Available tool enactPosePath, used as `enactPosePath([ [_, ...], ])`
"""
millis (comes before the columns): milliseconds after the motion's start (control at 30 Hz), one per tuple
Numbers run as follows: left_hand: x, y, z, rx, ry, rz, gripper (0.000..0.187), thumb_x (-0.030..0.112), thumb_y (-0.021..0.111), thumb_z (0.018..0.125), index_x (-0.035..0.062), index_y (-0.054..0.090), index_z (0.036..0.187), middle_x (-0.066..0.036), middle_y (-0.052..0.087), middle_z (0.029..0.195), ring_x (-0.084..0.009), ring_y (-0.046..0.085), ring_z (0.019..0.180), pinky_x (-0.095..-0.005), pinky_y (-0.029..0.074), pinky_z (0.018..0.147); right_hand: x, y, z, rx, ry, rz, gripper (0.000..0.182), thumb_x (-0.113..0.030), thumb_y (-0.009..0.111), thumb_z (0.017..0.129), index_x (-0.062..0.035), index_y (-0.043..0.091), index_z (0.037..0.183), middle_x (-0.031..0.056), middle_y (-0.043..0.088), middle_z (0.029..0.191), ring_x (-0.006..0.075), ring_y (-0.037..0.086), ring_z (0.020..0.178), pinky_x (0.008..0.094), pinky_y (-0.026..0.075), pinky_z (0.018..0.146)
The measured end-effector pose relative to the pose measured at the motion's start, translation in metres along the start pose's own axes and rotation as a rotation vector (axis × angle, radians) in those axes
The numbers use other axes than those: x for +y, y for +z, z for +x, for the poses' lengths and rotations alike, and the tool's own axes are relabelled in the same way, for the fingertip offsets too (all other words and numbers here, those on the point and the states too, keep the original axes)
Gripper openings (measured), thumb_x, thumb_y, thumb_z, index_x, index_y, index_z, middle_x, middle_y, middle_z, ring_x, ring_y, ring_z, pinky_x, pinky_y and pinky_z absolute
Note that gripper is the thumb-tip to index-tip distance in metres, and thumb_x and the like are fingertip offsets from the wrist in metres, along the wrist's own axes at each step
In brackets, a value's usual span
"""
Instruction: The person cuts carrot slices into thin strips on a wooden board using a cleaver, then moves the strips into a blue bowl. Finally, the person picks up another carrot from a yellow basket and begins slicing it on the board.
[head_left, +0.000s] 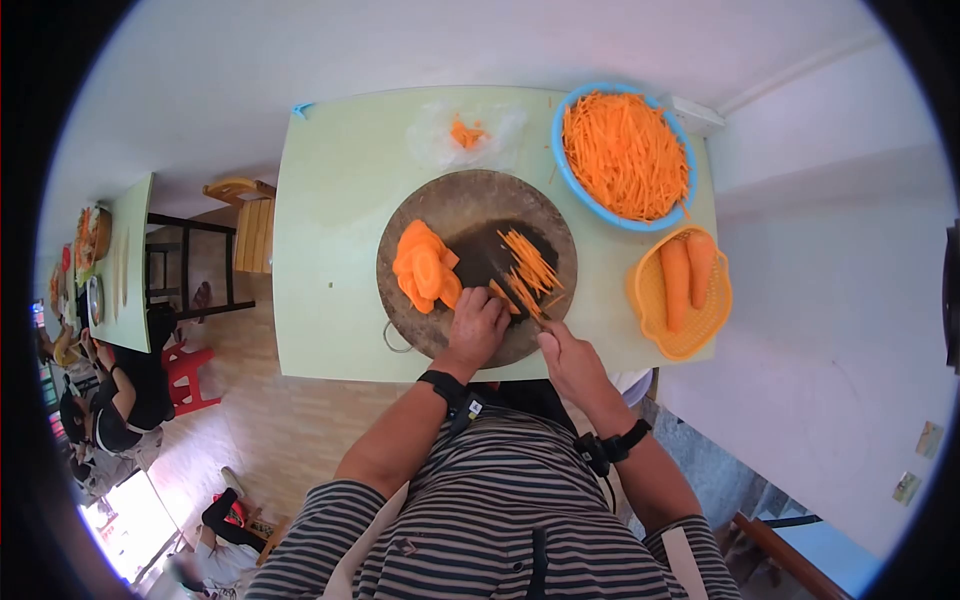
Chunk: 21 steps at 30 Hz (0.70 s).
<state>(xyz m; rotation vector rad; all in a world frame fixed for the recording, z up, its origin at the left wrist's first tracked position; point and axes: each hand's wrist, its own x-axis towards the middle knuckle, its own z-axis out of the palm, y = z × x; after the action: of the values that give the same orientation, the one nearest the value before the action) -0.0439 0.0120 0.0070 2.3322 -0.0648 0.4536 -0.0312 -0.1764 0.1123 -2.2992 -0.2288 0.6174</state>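
A round dark chopping board (430, 196) lies on the table in front of me. My left hand (478, 326) is on its near part, fingers curled and pressed down on carrot slices (503, 297). My right hand (574, 364) is closed around the handle of a knife (543, 321) at the board's near right edge. Most of the blade is hard to make out against the dark wet wood. Thin carrot strips (530, 262) lie to the right of the slices. A heap of flat carrot slices (424, 265) sits on the board's left side.
A blue basin (560, 165) full of shredded carrot stands at the table's far right. Nearer is a yellow basket (648, 290) with two whole carrots (676, 285). A clear plastic bag (430, 135) with carrot scraps lies beyond the board. Other people are at the left.
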Motion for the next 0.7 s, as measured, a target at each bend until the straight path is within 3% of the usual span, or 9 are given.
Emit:
enactPosePath([
  [467,-0.001,-0.005,0.0,-0.045,-0.006,0.005,0.02,0.006,0.077,0.072,0.0053,0.069,0.09,-0.011,0.053,0.089,-0.0323,0.053,0.089,-0.0422,0.048,0.079,-0.008,0.005,-0.014,-0.084,0.047,-0.209,0.035,-0.036,0.05,0.107,-0.0059,0.058,0.12,0.0252,0.071,0.089,0.047,0.069,0.085,0.0559,0.053,0.073],
  [700,0.001,-0.003,0.002,-0.009,0.012,0.002,0.018,0.004,0.076,0.073,0.005,0.068,0.089,-0.011,0.056,0.09,-0.0324,0.055,0.089,-0.0416,0.049,0.079,0.005,0.009,0.007,0.01,0.029,-0.031,0.036,-0.038,0.048,0.107,-0.007,0.058,0.122,0.0262,0.071,0.091,0.0488,0.068,0.087,0.0564,0.053,0.075],
])
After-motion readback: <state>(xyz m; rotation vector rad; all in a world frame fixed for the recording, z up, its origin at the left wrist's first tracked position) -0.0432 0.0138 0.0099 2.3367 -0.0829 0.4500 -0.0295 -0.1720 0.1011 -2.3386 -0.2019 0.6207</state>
